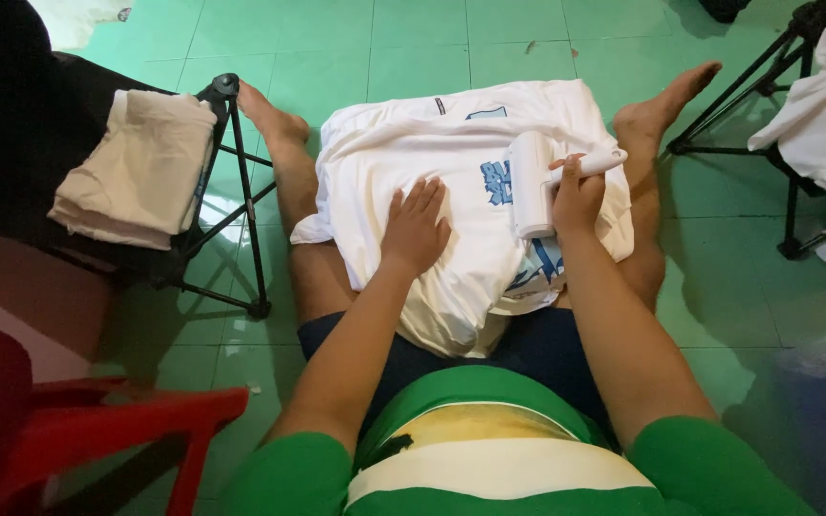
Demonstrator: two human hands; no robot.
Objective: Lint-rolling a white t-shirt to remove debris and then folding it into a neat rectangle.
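From the head camera, the person sits on a green tiled floor [528,29] with legs stretched out and a white T-shirt with a blue print [451,162] spread across the thighs and lap. The left hand [415,229] lies flat on the shirt, palm down and fingers spread a little, holding nothing and pressing the cloth near its middle. The right hand [576,196] is closed around the handle of a white lint roller [533,182], whose drum rests upright on the shirt just beside the blue print, to the right of the left hand. Left of the person's leg, a folded cream cloth [136,167] sits on a dark surface next to a black tripod [236,182]. A red plastic chair [126,420] stands at the lower left. More white cloth [824,105] hangs over a second black stand [767,76] at the upper right.
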